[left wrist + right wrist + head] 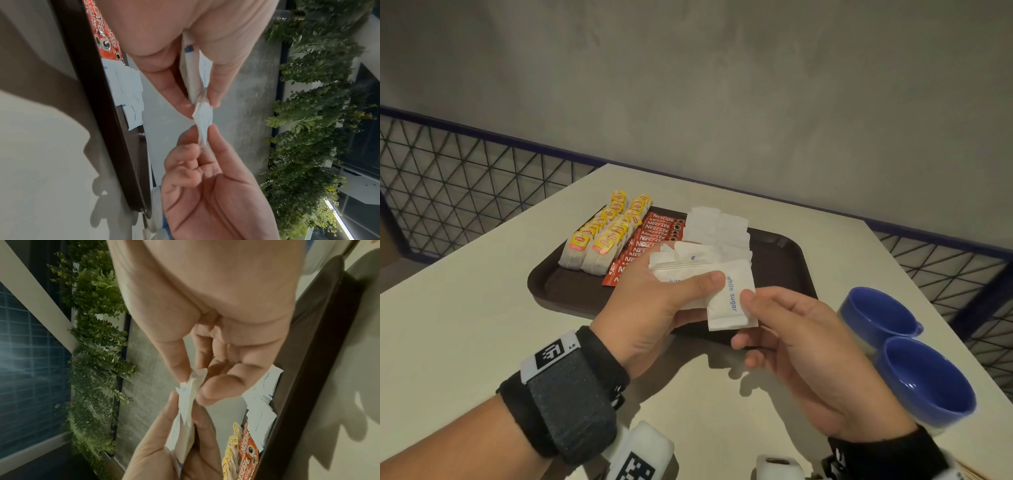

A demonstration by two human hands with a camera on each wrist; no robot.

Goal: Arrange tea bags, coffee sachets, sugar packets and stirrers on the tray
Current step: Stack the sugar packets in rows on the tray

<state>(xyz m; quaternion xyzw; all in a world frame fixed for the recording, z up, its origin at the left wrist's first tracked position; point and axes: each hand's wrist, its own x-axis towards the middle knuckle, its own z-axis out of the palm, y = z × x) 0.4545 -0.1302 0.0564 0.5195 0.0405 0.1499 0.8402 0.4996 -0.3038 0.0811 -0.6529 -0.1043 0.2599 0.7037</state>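
My left hand (688, 291) grips a stack of white sugar packets (681, 263) above the near edge of the dark brown tray (780, 253). My right hand (744, 318) pinches the edge of one packet marked "white sugar" (729, 298), which sticks out of the stack. The wrist views show this pinch up close on the packet (203, 116) (189, 394). On the tray lie two rows of yellow-tagged tea bags (599, 236), a row of red coffee sachets (654, 233) and more sugar packets (715, 226) behind my hands.
Two blue cups (876, 315) (924, 380) stand on the white table (465, 325) just right of my right hand. The right part of the tray is bare. Black wire mesh fencing runs beyond the table's far edges.
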